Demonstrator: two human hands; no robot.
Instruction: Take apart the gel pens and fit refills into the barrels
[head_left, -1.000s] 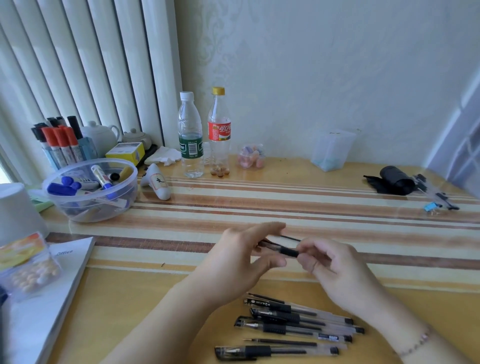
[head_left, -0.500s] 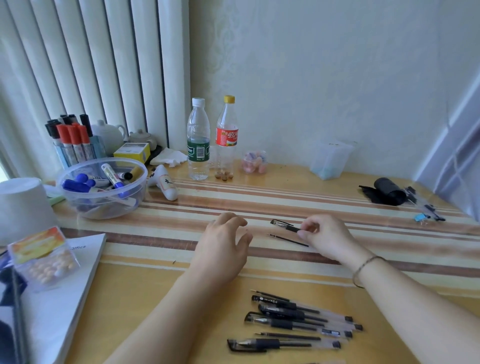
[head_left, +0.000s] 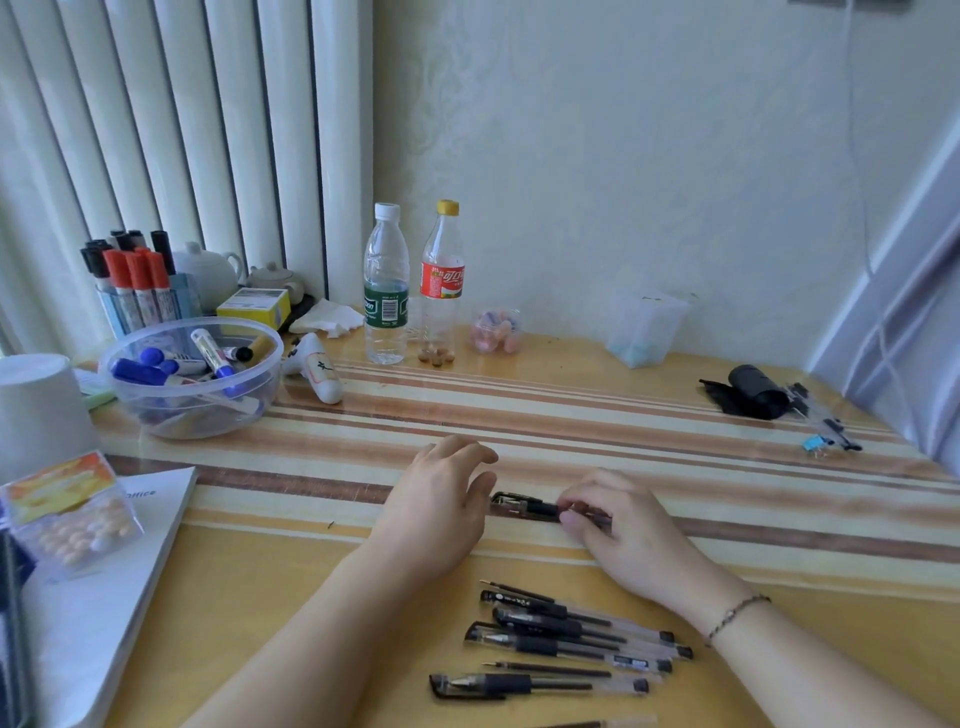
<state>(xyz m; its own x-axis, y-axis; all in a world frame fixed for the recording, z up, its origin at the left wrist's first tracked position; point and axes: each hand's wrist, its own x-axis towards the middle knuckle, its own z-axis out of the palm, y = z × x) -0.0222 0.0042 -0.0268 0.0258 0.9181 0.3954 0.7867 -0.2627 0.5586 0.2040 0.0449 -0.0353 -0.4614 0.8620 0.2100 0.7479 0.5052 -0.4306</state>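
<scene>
Two bare hands meet over the striped wooden table (head_left: 675, 447), and most of the black-capped clear gel pen (head_left: 524, 505) between them is hidden: only its cap end and dark grip show, lying on a brown stripe, while the barrel runs under the right hand (head_left: 623, 525). That hand's thumb and fingers curl round the pen and pinch it at the grip. The left hand (head_left: 441, 499) rests just beside the cap end with fingers loosely bent; whether its fingertips touch the pen cannot be told.

Nearer the table's front edge lies a row of black gel pens (head_left: 571, 634). Four capped pens can be counted there, with two thin loose refills (head_left: 545, 669) among them; overlap makes the count unsure. Another pen at the bottom edge is cut off.

Two plastic bottles (head_left: 385, 291) stand by the wall, and one clear plastic bowl of markers (head_left: 192, 379) sits to the left.
</scene>
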